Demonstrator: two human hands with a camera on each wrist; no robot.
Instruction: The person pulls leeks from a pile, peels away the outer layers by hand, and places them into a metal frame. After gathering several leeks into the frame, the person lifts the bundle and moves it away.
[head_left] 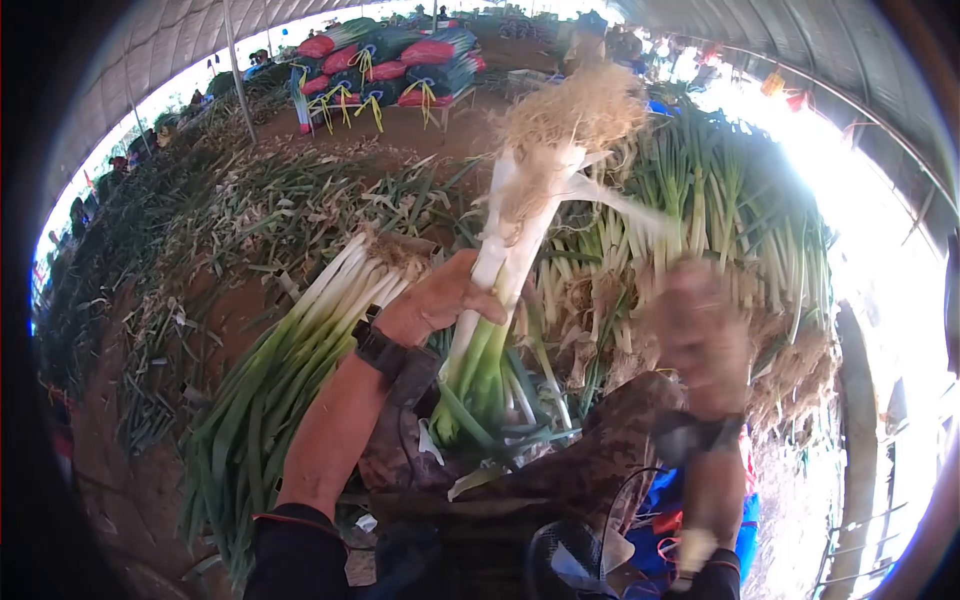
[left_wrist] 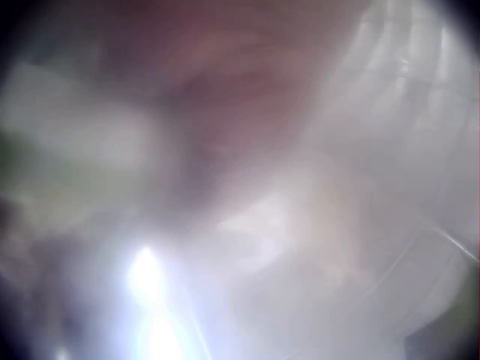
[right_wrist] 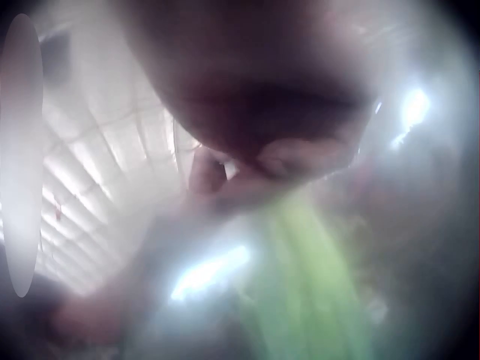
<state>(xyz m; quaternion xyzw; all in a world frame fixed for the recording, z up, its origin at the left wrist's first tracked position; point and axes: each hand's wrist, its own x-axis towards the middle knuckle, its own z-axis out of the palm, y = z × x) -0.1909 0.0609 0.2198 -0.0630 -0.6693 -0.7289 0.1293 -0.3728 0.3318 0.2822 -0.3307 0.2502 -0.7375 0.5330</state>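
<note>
In the head view my left hand (head_left: pixel 440 300) grips a few thick green onions (head_left: pixel 515 250) by their white stalks. Their bushy roots (head_left: pixel 575 110) point up and away, and the green leaves hang down over my lap. A pale strip of outer leaf (head_left: pixel 625 205) peels off sideways toward my right hand (head_left: pixel 697 335), which is blurred by motion. Seen from the right wrist, the curled fingers (right_wrist: pixel 281 161) hold a green leaf (right_wrist: pixel 307 277) that runs down from them. The left wrist view is mostly blur.
A bundle of green onions (head_left: pixel 310 310) lies on the ground to the left. Many more onions (head_left: pixel 700 190) stand heaped at the right. Leaf scraps (head_left: pixel 270 210) cover the soil. Behind, wrapped bundles (head_left: pixel 390 70) are stacked on a rack.
</note>
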